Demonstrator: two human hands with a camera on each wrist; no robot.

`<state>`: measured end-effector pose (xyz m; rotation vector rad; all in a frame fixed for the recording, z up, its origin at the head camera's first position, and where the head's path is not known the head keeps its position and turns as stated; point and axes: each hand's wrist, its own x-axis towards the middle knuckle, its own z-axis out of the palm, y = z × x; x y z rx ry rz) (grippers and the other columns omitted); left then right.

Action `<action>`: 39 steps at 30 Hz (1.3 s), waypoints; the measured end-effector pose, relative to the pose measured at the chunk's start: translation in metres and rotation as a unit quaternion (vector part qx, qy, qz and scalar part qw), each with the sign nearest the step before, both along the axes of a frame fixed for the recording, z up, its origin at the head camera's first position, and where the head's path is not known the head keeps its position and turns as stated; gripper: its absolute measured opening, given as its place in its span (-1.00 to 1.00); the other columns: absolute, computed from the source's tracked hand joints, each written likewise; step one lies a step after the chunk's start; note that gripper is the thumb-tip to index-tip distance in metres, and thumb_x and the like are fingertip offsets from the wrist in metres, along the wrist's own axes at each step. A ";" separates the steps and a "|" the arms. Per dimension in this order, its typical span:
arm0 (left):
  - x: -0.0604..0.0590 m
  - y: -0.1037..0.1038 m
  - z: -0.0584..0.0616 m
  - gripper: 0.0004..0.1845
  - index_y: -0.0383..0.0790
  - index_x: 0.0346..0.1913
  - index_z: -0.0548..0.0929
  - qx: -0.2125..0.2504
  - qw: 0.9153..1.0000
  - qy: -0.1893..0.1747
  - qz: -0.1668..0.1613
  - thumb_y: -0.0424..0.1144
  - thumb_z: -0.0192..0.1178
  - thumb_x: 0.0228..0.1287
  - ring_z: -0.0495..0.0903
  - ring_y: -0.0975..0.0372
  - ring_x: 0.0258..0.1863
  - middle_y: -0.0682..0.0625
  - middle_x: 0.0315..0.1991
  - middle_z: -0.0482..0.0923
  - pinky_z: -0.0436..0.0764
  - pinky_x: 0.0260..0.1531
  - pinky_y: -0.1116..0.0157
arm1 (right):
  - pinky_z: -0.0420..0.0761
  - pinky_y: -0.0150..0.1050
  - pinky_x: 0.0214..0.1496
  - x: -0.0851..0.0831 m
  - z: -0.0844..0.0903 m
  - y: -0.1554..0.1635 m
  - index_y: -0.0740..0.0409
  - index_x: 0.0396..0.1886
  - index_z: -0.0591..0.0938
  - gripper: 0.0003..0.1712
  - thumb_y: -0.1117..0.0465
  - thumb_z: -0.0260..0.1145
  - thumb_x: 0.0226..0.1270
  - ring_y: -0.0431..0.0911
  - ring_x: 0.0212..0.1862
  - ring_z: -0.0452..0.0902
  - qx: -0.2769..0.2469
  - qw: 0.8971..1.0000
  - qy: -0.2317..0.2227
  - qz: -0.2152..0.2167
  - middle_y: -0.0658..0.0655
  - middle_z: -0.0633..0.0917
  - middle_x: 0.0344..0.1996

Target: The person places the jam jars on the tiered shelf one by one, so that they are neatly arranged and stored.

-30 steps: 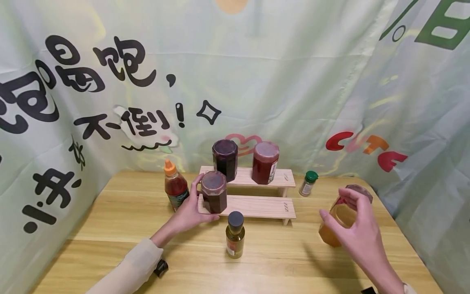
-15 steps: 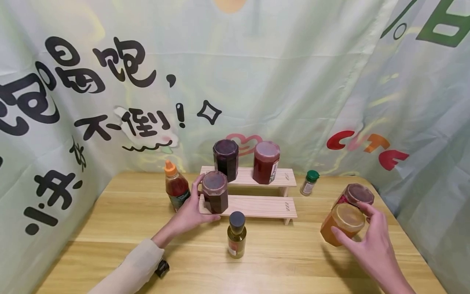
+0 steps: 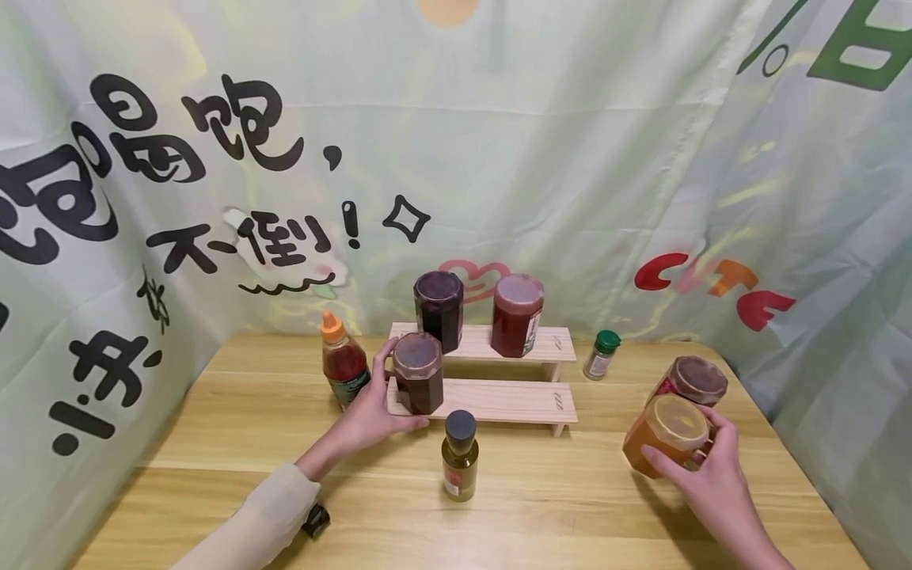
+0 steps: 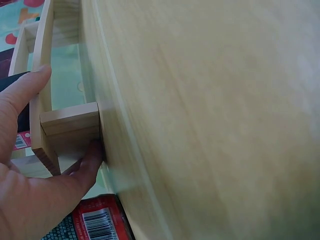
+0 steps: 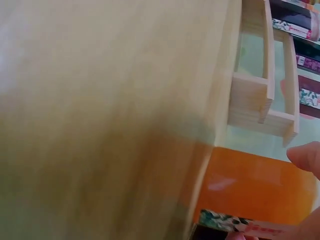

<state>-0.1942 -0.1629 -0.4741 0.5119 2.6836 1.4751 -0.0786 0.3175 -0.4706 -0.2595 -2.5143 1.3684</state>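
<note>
At the left end of the lower wooden shelf [image 3: 492,400] my left hand [image 3: 366,412] curls round the board's end beside a dark jar [image 3: 420,392]. In the left wrist view the thumb lies across the front edge and a finger reaches the shelf's leg [image 4: 75,125]. One finger extends up along the jar's left side in the head view. On the right, my right hand [image 3: 712,467] grips an orange octagonal jar [image 3: 644,447], thumb in front and fingers behind. The right wrist view shows that jar's orange side and patterned label [image 5: 225,220].
A dark jar [image 3: 439,317] and a red jar [image 3: 514,324] stand on the upper shelf. Nearby are an orange-capped sauce bottle [image 3: 343,360], a dark-capped oil bottle [image 3: 459,467] and a green-capped shaker [image 3: 601,358]. A dark-red jar [image 3: 694,378] stands behind the orange one. Fabric surrounds the table [image 3: 541,491].
My right hand has come down from over the orange jar and closed its fingers round it. My left hand, the shelf and the other jars have stayed put.
</note>
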 end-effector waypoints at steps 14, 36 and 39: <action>0.000 0.000 0.001 0.53 0.26 0.75 -0.24 -0.003 1.000 0.002 0.002 -0.18 0.81 0.01 0.52 -0.19 0.37 -0.35 0.48 0.44 0.50 0.30 -0.26 | 0.27 -0.74 -0.14 -0.001 0.008 -0.002 0.29 0.68 -0.07 0.29 0.29 0.69 0.27 0.45 0.30 0.38 0.017 1.000 -0.021 0.008 0.60 0.33 0.35; 0.001 -0.001 -0.001 0.53 0.25 0.76 -0.24 0.001 1.000 0.003 0.004 -0.16 0.80 0.02 0.53 -0.17 0.36 -0.33 0.50 0.42 0.51 0.29 -0.25 | 0.39 -0.68 -0.15 0.008 0.025 -0.022 0.28 0.58 0.13 0.31 0.19 0.85 0.03 0.03 0.13 0.60 0.085 0.996 0.014 0.008 0.49 0.61 0.16; 0.001 -0.001 -0.001 0.53 0.26 0.76 -0.24 -0.001 1.000 0.003 0.004 -0.15 0.81 0.01 0.54 -0.16 0.35 -0.32 0.48 0.44 0.51 0.29 -0.24 | 0.43 -0.65 -0.12 0.007 0.027 -0.028 0.28 0.57 0.17 0.30 0.21 0.86 0.00 -0.36 0.04 0.50 0.085 0.996 0.033 0.015 0.41 0.62 0.15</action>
